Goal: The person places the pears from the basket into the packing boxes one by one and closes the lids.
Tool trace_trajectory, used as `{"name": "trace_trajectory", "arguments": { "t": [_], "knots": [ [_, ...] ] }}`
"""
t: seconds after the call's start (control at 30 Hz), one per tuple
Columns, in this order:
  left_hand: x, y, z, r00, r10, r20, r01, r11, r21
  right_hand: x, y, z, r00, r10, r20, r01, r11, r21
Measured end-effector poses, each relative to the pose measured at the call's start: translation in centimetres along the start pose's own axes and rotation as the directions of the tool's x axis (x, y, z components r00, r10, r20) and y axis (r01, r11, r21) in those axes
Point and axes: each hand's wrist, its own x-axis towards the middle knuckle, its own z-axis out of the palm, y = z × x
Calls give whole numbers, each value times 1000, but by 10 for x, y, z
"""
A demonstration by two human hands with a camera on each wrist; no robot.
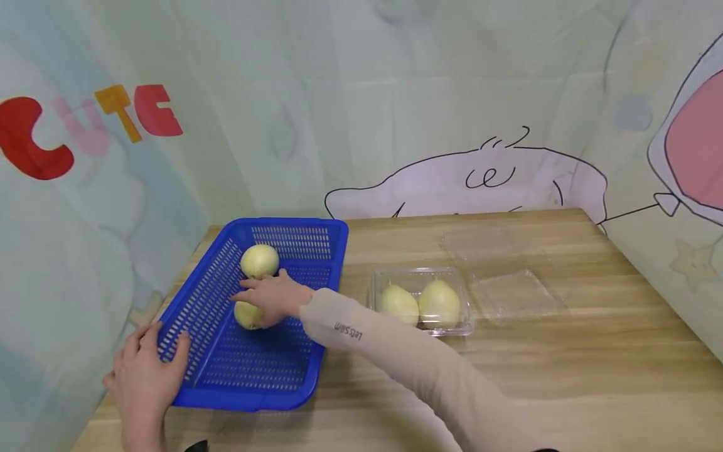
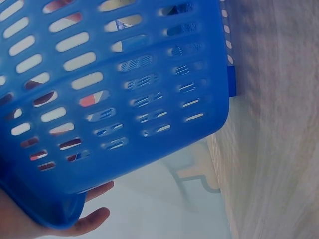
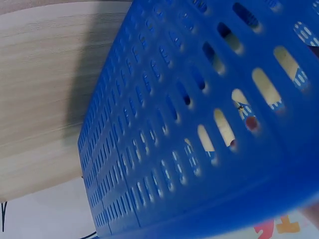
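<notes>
Lying across the nearer pear (image 1: 246, 316), the fingers of the right hand (image 1: 277, 296) touch it inside the blue basket (image 1: 243, 400); whether they have closed around it cannot be told, since the hand covers the contact. The left hand (image 1: 147, 373) grips the basket's near left rim, thumb inside, fingers outside.

Recommended practice for the grasp: seat thumb and fingers on opposite flanks at the fullest girth, press lightly to avoid bruising, hold the basket steady, and raise the pear straight up, clear of the basket wall and the farther pear (image 1: 260, 260).

Orientation: the nearer pear is partly covered, so its stem direction and long axis cannot be established. The farther pear, deeper in the basket, appears slightly broader across the basket than along it. Right of the basket, a clear box (image 1: 466, 328) contains two boxed pears (image 1: 439, 306) side by side, stem ends uppermost in the head view; standing or leaning back is undetermined. Clear plastic trays (image 1: 516, 294) lie farther right of the basket on the desk (image 1: 621, 358).
</notes>
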Motion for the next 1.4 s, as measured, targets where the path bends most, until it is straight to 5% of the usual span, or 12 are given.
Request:
{"name": "trace_trajectory", "arguments": {
  "t": [0.53,1.07,1.4],
  "knots": [
    [-2,-1,-1,1000,-2,12,2,1000,0,1,-7,14,999,2,-43,-5,998,-66],
    [-3,-1,-1,1000,-7,10,7,1000,-8,-4,6,23,997,34,-66,-32,999,34],
    [-3,-1,-2,1000,-16,10,16,1000,-9,-3,9,30,998,0,-62,-3,999,-50]
  ]
}}
